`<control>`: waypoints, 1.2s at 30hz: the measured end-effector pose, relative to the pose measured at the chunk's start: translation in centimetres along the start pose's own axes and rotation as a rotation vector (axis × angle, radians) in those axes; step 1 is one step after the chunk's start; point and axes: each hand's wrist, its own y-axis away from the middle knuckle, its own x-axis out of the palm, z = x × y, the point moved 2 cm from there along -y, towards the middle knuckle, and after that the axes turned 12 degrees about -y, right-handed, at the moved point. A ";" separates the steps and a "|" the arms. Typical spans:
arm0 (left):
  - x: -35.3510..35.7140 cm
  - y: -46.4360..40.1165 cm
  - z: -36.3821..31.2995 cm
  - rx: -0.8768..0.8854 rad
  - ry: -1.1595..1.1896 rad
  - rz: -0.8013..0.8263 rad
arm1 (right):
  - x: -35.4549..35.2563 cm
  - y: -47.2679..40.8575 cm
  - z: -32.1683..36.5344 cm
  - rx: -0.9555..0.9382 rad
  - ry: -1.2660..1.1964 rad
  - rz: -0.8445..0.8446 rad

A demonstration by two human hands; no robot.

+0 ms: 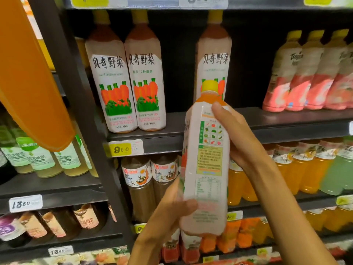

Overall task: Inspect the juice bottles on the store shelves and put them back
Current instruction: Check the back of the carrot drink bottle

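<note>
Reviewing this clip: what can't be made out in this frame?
- Head view: small print on the held bottle is blurred, so unreadable.
- Its front label faces away from the camera.
- The left hand and right hand cover parts of the label.
- The orange object at upper left is cut off by the frame edge; unidentifiable.
- The top price tag is cropped and blurred.

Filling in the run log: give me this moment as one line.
phase: inspect | held: carrot juice bottle, back label to camera | left hand: grips base | right hand: grips upper body | shelf gap: open
</note>
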 end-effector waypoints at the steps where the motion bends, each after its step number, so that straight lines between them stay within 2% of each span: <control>1: 0.0 -0.5 0.1 -0.031 -0.030 0.008 | -0.3 0.0 0.3 -0.024 0.019 -0.015; 3: 0.1 -1.5 0.2 -0.069 -0.095 -0.021 | -1.0 0.1 0.9 -0.067 0.080 -0.055; 7: 2.3 -3.4 -0.2 -0.084 -0.135 -0.186 | -2.3 0.2 2.5 -0.192 0.174 -0.074; 10: 4.9 -5.0 0.1 -0.047 -0.118 -0.310 | -4.1 -0.1 2.9 -0.171 0.124 -0.091; 14: 7.1 -6.2 0.6 0.020 -0.010 -0.436 | -7.2 0.0 3.0 -0.111 0.037 -0.017; 18: 8.8 -6.4 1.4 -0.010 0.257 -0.337 | -8.8 0.3 2.0 0.044 -0.157 0.031; 21: 10.1 -6.3 1.9 -0.088 0.303 -0.286 | -8.7 0.6 1.4 0.129 -0.307 0.101; 23: 10.4 -6.2 2.2 -0.124 0.251 -0.274 | -8.9 0.6 1.4 0.097 -0.290 0.062; 27: 9.6 -5.6 2.3 -0.182 0.073 -0.378 | -9.6 1.0 1.1 0.031 -0.184 0.009; 29: 9.7 -5.4 2.0 -0.211 -0.014 -0.368 | -9.7 1.2 0.9 0.023 -0.165 -0.014; 32: 10.3 -5.4 1.9 -0.166 -0.184 -0.310 | -9.6 1.0 0.9 0.082 -0.170 -0.037; 36: 9.9 -5.3 1.1 -0.130 -0.099 -0.342 | -9.8 0.5 1.4 0.112 -0.214 0.033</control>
